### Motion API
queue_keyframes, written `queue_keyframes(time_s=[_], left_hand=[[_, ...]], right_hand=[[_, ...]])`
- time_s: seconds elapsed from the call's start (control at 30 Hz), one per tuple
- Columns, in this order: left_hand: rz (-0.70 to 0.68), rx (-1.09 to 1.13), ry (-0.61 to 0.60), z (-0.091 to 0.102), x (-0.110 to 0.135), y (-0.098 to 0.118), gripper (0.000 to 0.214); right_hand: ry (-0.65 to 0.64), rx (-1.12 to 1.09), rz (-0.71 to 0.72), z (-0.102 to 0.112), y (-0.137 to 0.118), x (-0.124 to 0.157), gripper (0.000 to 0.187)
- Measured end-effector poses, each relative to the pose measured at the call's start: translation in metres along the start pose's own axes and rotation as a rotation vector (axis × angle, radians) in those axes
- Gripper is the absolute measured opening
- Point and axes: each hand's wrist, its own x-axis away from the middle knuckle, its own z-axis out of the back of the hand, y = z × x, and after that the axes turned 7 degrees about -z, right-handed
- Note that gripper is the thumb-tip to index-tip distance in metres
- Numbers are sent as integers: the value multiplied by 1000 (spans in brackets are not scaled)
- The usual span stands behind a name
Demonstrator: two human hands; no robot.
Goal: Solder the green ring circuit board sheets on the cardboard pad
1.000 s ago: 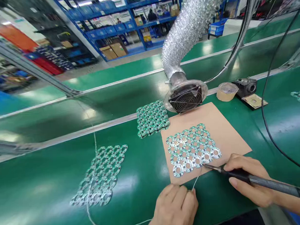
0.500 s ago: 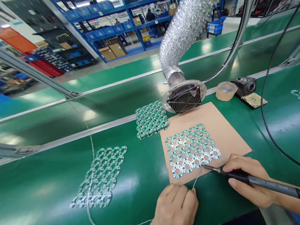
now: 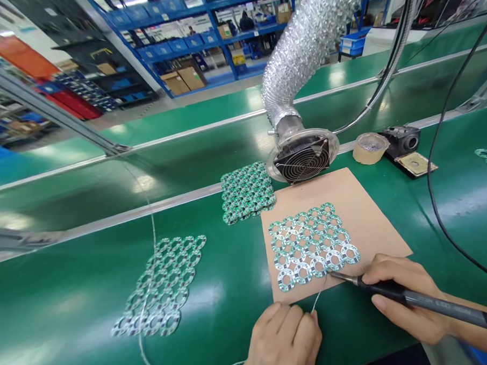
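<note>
My right hand [image 3: 405, 296] is closed round a soldering iron [image 3: 428, 302], its tip at the front row of a panel of ring-shaped circuit boards [image 3: 311, 244]. That panel lies on a brown cardboard sheet [image 3: 366, 215]. Just in front of the sheet, my left hand [image 3: 283, 337] pinches a thin solder wire [image 3: 316, 300] whose far end reaches up to the iron's tip. From behind the left hand the wire trails left in a long loop. Whether tip and wire touch the board is too small to tell.
A second board panel [image 3: 163, 283] lies to the left, under the looping wire. Behind the cardboard stand a stack of panels [image 3: 247, 192] and a fume extractor fan [image 3: 303, 161] on a foil duct. At the back right are a tape roll [image 3: 370, 149] and a soldering iron holder [image 3: 403, 142].
The view has shifted slightly. Both hands keep their holds, and the iron's tip and the wire stay at the same part of the front row.
</note>
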Motion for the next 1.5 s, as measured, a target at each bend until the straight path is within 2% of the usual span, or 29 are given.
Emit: queue_keyframes(time_s=[0.2,0.33,0.53,0.7,1.5], left_hand=[[-11,4,15,-2,1,-1,30],[9,9,27,1,4,-3,29],[50,-6,-7,7,9,-6,29],[57,-8,-23,9,9,-8,29],[78,5,-35,9,12,-7,31]], right_hand=[[-13,2,6,2,1,1,29],[59,4,22,0,0,4,29],[106,44,140,-20,-10,2,34],[120,115,133,-32,-14,4,32],[107,202,111,-30,-14,3,30]])
